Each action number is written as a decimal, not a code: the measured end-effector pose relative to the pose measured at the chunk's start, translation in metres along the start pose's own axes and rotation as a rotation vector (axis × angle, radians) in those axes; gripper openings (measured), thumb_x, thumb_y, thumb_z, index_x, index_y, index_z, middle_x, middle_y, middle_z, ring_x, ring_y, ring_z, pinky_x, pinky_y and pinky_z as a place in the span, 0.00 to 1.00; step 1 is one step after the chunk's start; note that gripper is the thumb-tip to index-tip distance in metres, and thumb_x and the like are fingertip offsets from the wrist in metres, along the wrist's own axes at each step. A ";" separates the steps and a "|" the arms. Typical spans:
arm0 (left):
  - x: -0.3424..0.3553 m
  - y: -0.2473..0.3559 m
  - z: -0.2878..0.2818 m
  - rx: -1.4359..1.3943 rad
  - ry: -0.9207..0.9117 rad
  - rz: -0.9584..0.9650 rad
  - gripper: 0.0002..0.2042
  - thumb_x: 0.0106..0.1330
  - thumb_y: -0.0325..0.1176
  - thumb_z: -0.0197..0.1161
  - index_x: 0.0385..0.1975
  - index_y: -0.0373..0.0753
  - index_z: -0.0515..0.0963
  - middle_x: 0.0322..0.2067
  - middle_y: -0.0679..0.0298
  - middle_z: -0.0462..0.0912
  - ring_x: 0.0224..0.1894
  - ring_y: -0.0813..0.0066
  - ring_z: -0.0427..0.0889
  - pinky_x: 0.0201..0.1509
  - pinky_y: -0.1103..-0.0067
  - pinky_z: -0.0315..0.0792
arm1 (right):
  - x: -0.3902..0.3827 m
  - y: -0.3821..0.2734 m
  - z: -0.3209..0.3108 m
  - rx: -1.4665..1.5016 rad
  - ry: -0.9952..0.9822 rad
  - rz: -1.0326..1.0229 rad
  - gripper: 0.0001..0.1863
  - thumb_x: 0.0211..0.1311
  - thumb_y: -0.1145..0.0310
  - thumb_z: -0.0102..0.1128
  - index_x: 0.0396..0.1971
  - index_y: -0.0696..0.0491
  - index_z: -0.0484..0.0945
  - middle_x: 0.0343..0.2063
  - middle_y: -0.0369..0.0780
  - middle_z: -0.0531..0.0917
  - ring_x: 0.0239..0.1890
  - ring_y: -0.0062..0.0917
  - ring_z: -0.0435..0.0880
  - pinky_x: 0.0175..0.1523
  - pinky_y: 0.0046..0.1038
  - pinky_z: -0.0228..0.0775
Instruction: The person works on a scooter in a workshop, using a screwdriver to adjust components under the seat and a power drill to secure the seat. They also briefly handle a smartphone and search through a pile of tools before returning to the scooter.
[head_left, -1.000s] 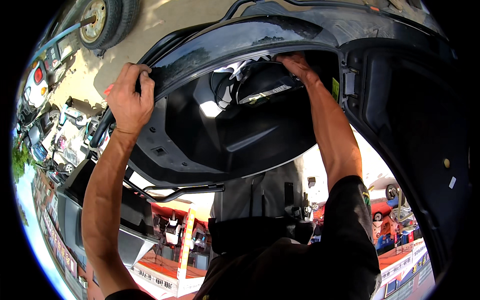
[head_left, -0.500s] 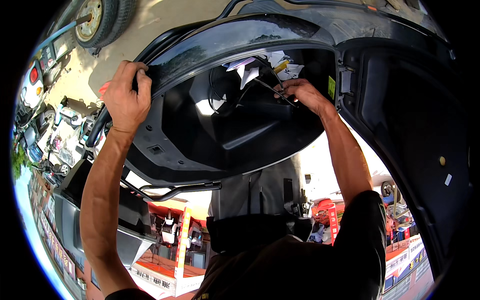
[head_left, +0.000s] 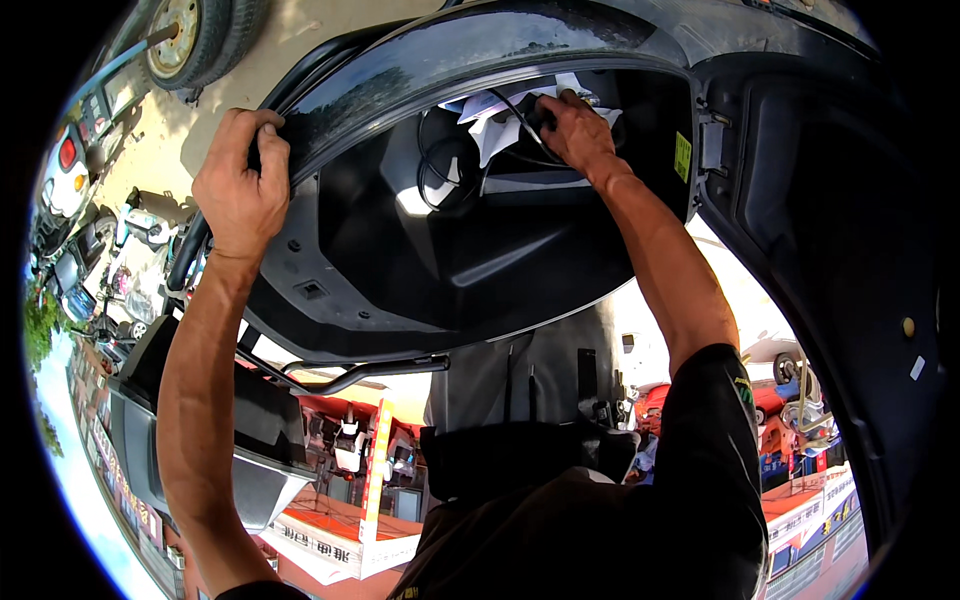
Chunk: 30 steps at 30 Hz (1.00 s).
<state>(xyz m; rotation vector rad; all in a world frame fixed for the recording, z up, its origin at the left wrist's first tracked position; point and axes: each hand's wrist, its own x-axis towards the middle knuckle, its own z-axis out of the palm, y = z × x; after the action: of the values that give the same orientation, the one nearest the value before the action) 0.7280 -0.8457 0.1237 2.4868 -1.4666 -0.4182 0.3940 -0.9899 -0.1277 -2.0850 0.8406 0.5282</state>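
A large black storage box [head_left: 400, 275] stands before me with its inside exposed. My left hand [head_left: 243, 180] is closed round its left rim, the thumb on the near side. Deep in the far part of the box, my right hand [head_left: 577, 132] has its fingers curled down among white papers [head_left: 493, 138]. What its fingertips grip, if anything, is hidden. A thin black cable [head_left: 524, 124] runs beside that hand, and more of it lies looped [head_left: 428, 170] on the box floor to the left.
The box's black lid [head_left: 820, 230] hangs swung out on hinges at the right. A black metal rail [head_left: 375, 375] runs along the near side. Another dark box [head_left: 215, 425] stands at the lower left. Parked scooters [head_left: 70, 180] and a wheel [head_left: 180, 45] are farther left.
My right hand has moved farther in and leftward, from the cable onto the papers. The cable strand it held now lies apart from its former place. My left hand stays on the rim.
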 end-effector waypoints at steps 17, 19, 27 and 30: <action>-0.004 -0.003 -0.001 0.009 -0.033 -0.033 0.05 0.71 0.30 0.59 0.37 0.40 0.81 0.34 0.60 0.81 0.35 0.56 0.83 0.40 0.70 0.76 | 0.028 0.023 0.015 0.424 0.425 0.315 0.27 0.59 0.56 0.71 0.55 0.53 0.79 0.41 0.49 0.90 0.49 0.48 0.88 0.56 0.42 0.80; -0.003 -0.003 0.000 0.006 -0.032 -0.027 0.05 0.71 0.30 0.59 0.37 0.40 0.81 0.34 0.60 0.81 0.35 0.56 0.83 0.40 0.70 0.76 | 0.045 0.030 0.020 0.419 0.485 0.266 0.25 0.58 0.54 0.72 0.52 0.52 0.81 0.41 0.46 0.91 0.49 0.46 0.89 0.56 0.41 0.81; -0.006 -0.005 -0.001 0.004 -0.027 -0.035 0.05 0.70 0.30 0.60 0.36 0.39 0.81 0.34 0.60 0.81 0.34 0.57 0.83 0.40 0.72 0.76 | 0.077 0.047 0.029 0.224 0.372 0.131 0.20 0.56 0.55 0.73 0.43 0.51 0.85 0.41 0.42 0.91 0.48 0.41 0.90 0.55 0.37 0.80; -0.004 -0.005 0.000 0.002 -0.015 -0.020 0.05 0.70 0.30 0.60 0.36 0.39 0.81 0.34 0.60 0.81 0.34 0.58 0.83 0.40 0.72 0.76 | 0.086 0.076 0.045 0.354 0.423 0.098 0.16 0.58 0.59 0.71 0.43 0.50 0.85 0.42 0.41 0.91 0.46 0.37 0.90 0.55 0.35 0.79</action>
<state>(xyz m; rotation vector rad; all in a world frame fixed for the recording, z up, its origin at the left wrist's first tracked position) 0.7302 -0.8395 0.1227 2.5071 -1.4491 -0.4401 0.3949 -1.0208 -0.2472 -1.8536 1.1870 -0.0249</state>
